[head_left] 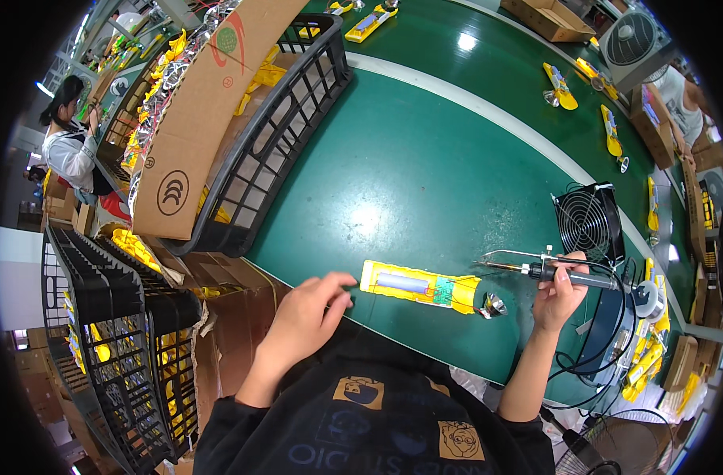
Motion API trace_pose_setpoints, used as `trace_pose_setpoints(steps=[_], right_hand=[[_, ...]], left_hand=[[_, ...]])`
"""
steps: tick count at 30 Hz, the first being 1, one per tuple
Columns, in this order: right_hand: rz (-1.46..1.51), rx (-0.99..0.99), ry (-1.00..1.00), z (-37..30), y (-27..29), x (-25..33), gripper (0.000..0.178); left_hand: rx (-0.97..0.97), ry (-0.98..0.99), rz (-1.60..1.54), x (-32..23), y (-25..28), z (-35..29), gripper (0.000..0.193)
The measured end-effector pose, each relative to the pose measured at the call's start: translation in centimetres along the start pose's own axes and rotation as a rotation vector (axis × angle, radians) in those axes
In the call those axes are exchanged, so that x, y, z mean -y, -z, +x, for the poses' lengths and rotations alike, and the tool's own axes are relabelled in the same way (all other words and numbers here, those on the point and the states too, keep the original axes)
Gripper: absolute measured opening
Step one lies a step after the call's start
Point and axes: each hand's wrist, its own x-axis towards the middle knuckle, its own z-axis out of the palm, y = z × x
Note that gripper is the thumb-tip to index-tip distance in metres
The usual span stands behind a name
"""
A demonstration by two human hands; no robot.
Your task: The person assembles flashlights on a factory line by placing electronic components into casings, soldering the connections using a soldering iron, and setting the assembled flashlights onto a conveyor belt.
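A yellow plastic flashlight half-shell (369,277) lies on the green bench in front of me. In it sit a purple cylindrical battery (403,283) and a small green circuit board (443,290), with thin wires. A shiny reflector lamp head (493,305) rests by its right end, joined by wires. My left hand (314,311) is just left of the shell, apart from it, thumb and forefinger parted and nothing between them. My right hand (562,297) grips a soldering iron (587,279) with a thin metal feed tube above its tip. The tip points left, above the bench near the shell's right end.
A black fan (589,223) stands behind my right hand, near a solder spool (650,300) and black cables. At left are a black crate (258,170) and a large carton (171,170). Several yellow units (611,131) lie on the far green belt. A person (72,150) works at far left.
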Motion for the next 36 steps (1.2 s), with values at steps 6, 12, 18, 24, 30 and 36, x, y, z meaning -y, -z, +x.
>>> trace_pose_setpoints(steps=[6, 12, 18, 24, 30, 36], right_hand=[[-0.005, -0.025, -0.023, -0.1, -0.3, -0.3, 0.019], [-0.011, -0.022, -0.034, -0.2, -0.5, -0.4, 0.020], [-0.006, -0.027, -0.046, -0.1, -0.1, -0.3, 0.020], [0.013, -0.033, -0.043, 0.0, -0.2, -0.3, 0.019], [-0.067, -0.119, 0.041, 0.0, -0.4, -0.8, 0.013], [-0.103, -0.180, 0.030, 0.1, -0.3, -1.0, 0.014]], left_hand=[[0.208, -0.278, -0.045, 0.9, 0.1, -0.7, 0.024], [0.144, -0.489, -0.003, 0.4, -0.7, 0.3, 0.022], [0.190, -0.519, 0.062, 0.8, -0.8, 0.4, 0.022], [0.148, -0.553, -0.019, 0.6, -1.4, 0.9, 0.021], [-0.079, -0.462, -0.337, -0.1, -3.1, 1.5, 0.016], [-0.406, -0.425, -0.440, -0.1, -5.6, 2.4, 0.012]])
